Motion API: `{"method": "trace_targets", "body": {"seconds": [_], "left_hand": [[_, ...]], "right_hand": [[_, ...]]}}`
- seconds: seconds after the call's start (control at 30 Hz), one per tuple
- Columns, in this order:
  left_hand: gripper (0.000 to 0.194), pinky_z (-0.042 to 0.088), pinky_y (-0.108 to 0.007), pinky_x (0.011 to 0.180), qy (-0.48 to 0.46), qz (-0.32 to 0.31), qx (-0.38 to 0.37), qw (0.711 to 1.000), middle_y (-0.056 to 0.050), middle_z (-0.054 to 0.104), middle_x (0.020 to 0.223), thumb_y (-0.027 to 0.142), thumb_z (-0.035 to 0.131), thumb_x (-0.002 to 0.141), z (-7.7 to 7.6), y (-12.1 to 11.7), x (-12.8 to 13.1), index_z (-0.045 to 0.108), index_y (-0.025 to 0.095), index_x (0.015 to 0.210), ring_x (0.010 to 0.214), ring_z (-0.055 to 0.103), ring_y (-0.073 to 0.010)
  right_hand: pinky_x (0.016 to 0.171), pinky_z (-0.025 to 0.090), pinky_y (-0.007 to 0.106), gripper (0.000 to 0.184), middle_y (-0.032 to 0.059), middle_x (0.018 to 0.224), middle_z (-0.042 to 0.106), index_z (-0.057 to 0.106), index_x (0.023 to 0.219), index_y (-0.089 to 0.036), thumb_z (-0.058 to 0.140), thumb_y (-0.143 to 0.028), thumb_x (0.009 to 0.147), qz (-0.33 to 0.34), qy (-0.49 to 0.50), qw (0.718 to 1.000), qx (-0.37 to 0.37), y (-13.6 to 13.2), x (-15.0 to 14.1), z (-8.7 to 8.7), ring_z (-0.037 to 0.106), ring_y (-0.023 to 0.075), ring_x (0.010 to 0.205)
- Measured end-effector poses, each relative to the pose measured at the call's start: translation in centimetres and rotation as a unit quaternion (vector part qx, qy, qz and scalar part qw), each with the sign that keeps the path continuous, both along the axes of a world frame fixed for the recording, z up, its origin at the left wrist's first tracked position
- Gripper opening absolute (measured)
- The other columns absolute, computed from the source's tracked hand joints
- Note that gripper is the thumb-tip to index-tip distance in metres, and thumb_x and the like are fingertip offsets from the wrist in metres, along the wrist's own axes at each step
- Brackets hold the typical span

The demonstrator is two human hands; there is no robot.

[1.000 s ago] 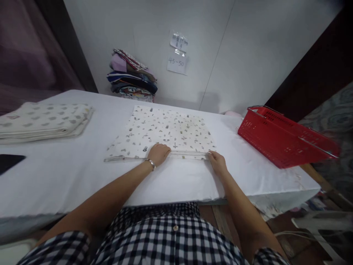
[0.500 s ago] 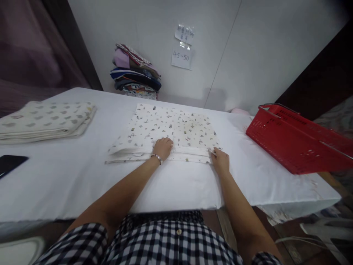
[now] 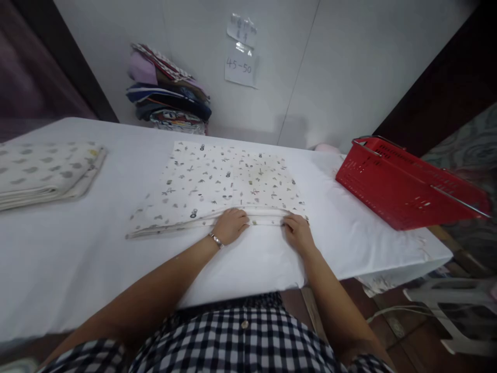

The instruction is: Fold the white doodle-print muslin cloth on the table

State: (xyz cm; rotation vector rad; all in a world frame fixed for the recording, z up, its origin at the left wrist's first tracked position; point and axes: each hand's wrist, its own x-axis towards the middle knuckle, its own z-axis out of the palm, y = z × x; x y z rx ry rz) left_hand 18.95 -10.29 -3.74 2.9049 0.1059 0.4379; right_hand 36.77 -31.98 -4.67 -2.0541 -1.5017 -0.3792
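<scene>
A white folded cloth point(image 3: 229, 178) with small grey and green prints lies in the middle of the table, its layered folded edge towards me. My left hand point(image 3: 232, 226), with a bracelet at the wrist, is closed over the middle of that near edge, fingers curled on the layers. Farther right, my right hand point(image 3: 298, 233) grips the same edge close to the cloth's right corner. Between the hands the edge is bunched up a little. The fingertips under the layers are hidden.
Another folded printed cloth point(image 3: 50, 168) lies at the left of the white-covered table point(image 3: 163, 269). A red plastic basket point(image 3: 407, 184) stands at the right. Stacked fabrics point(image 3: 171, 93) rise behind the back edge, against the wall. A white plastic stool point(image 3: 450, 305) is below right.
My left hand has slid from on top of the cloth to its near edge. The right hand has moved slightly inward along the edge. The layers lie closer together. My view has shifted.
</scene>
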Motion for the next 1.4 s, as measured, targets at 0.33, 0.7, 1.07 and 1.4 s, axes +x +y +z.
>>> {"method": "trace_targets", "body": {"seconds": [0.33, 0.7, 1.07, 1.4], "left_hand": [[0.02, 0.041, -0.035, 0.079, 0.003, 0.078, -0.013, 0.997, -0.006, 0.065, 0.089, 0.02, 0.041, 0.092, 1.0, -0.4, 0.8, 0.061, 0.017, 0.087, 0.087, 0.057, -0.0204], [0.024, 0.041, -0.038, 0.074, 0.001, 0.102, 0.055, 0.993, -0.01, 0.066, 0.091, 0.008, 0.04, 0.087, 1.4, -0.6, 1.7, 0.062, 0.017, 0.092, 0.088, 0.058, -0.0235], [0.025, 0.042, -0.031, 0.084, 0.039, -0.001, 0.078, 0.996, -0.005, 0.062, 0.115, 0.009, 0.044, 0.089, 0.4, -3.7, 4.0, 0.062, 0.019, 0.104, 0.102, 0.055, -0.0189], [0.023, 0.04, -0.036, 0.079, 0.057, 0.011, 0.106, 0.993, -0.009, 0.063, 0.099, 0.017, 0.045, 0.091, 1.1, -3.4, 5.5, 0.068, 0.015, 0.091, 0.101, 0.054, -0.0242]], "right_hand": [[0.086, 0.043, 0.036, 0.024, 0.0079, 0.102, 0.067, 0.068, 0.102, -0.02, 0.047, -0.023, 0.09, -0.017, -0.019, 1.0, -0.016, 0.5, 0.4, -0.6, 0.056, 0.0208, 0.098], [0.08, 0.04, 0.033, 0.034, 0.0074, 0.098, 0.066, 0.068, 0.106, -0.023, 0.038, -0.032, 0.095, -0.148, -0.041, 0.987, -0.048, 1.9, -0.2, 0.0, 0.053, 0.0206, 0.091], [0.075, 0.038, 0.031, 0.033, 0.0064, 0.091, 0.061, 0.068, 0.108, -0.026, 0.037, -0.032, 0.096, -0.155, -0.055, 0.986, -0.01, 2.2, 0.0, 0.4, 0.048, 0.0195, 0.084], [0.066, 0.033, 0.03, 0.028, 0.0049, 0.072, 0.061, 0.07, 0.104, -0.025, 0.044, -0.03, 0.094, -0.154, -0.08, 0.983, -0.055, 2.2, -0.2, -0.1, 0.05, 0.0176, 0.072]]}}
